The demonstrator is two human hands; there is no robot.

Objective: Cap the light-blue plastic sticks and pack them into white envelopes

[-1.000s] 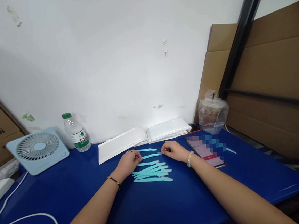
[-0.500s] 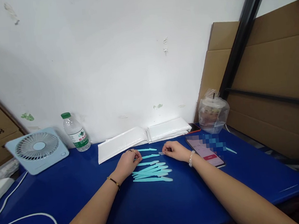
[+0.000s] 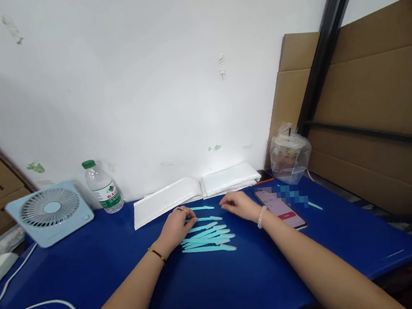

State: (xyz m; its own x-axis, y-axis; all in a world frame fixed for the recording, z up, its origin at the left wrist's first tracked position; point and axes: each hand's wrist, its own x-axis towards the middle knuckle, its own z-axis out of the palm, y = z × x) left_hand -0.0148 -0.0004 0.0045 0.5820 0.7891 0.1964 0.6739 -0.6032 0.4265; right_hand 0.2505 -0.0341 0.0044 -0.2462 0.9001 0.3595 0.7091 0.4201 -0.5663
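My left hand (image 3: 179,222) has thumb and fingertips closed on the handle of a light-blue eyebrow razor (image 3: 209,218), which lies across the blue table with its tip to the right. A clear cap covers that tip. My right hand (image 3: 239,205) hovers just beyond the tip, fingers curled together, with nothing visible in them. Above the held razor lies another eyebrow razor (image 3: 201,208), its tip uncapped. Nearer to me, several capped eyebrow razors (image 3: 206,241) are bunched in a loose, partly crossed pile.
White padded envelopes (image 3: 168,199) lie along the wall, with another stack (image 3: 230,179) beside them. A phone (image 3: 283,212) is right of my right hand. A bagged drink cup (image 3: 290,159), a water bottle (image 3: 104,190) and a fan (image 3: 52,211) stand at the back.
The clear cap that was between my right fingertips is now on the held razor's tip. My right hand has drawn slightly up and away from it; my left hand keeps its hold.
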